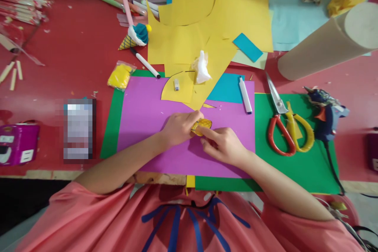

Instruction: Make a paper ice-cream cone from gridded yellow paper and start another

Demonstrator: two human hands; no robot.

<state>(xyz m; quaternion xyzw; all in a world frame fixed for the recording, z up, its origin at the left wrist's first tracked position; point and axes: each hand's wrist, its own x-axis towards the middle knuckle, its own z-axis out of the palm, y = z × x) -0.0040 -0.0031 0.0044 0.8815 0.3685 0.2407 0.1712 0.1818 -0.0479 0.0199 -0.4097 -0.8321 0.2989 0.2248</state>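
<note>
My left hand (180, 126) is closed around a small yellow paper cone (206, 123) with black crossed lines, held above the purple sheet. My right hand (226, 143) meets it from the right, its index finger pressed to the cone's opening and the other fingers curled. Part of the cone is hidden by my fingers. Just beyond my hands lie a yellow paper piece (171, 91), a small white eraser-like block (176, 84) and a white lump in clear plastic (202, 69). A finished-looking ice-cream cone (134, 36) with a blue and white top lies at the upper left.
Purple (141, 102) and green (295, 173) sheets cover the red table. Red-and-yellow-handled scissors (282, 126) and a glue gun (327, 118) lie right, near a thick tube (321, 47). Markers (245, 95), yellow clay in a packet (120, 75) and a blurred phone (79, 129) lie around.
</note>
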